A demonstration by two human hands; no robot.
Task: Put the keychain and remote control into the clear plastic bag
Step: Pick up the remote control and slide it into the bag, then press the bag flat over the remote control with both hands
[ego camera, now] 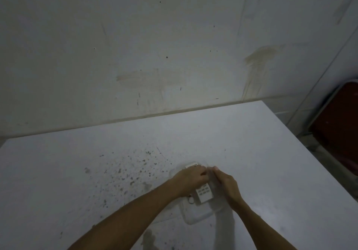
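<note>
On table, both hands (L, R) pinch bag w/ remote.

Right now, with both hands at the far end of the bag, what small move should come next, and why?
Probably press the far edge of the clear plastic bag shut. The remote control and the ring of the keychain seem to lie inside it already, and the left hand and right hand meet at that edge, so closing looks like what remains. The dim picture hides whether it has a seal.

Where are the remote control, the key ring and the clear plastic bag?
remote control [203,192]: head view, on its button face.
key ring [191,200]: head view, on the metal ring.
clear plastic bag [197,215]: head view, on its near, flat end.
</note>
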